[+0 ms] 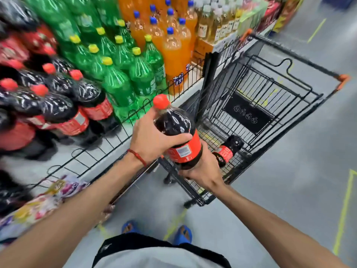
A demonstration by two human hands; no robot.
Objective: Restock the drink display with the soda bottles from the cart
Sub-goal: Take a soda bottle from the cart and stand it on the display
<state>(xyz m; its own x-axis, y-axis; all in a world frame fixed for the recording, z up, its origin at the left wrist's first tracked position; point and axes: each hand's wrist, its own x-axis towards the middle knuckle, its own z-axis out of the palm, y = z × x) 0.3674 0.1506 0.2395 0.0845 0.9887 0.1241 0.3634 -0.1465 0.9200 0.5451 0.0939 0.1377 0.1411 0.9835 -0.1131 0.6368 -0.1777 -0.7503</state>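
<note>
Bottle [174, 125] between left hand [152, 141], right hand [201, 173]

Blue sandals [183, 235] stand on a grey floor [289, 171], with one yellow floor line [174, 225] running between them and others well to their right. To the left of the sandals lies a heap of floral-printed packs [48, 198]. Far ahead of the sandals and to the right, blurred red-and-yellow cartons [284, 16] stand beside pale amber bottles with white caps [214, 26].

display shelf [65, 157] carries cola bottles [58, 107], green bottles [119, 88], orange bottles [173, 51].
</note>
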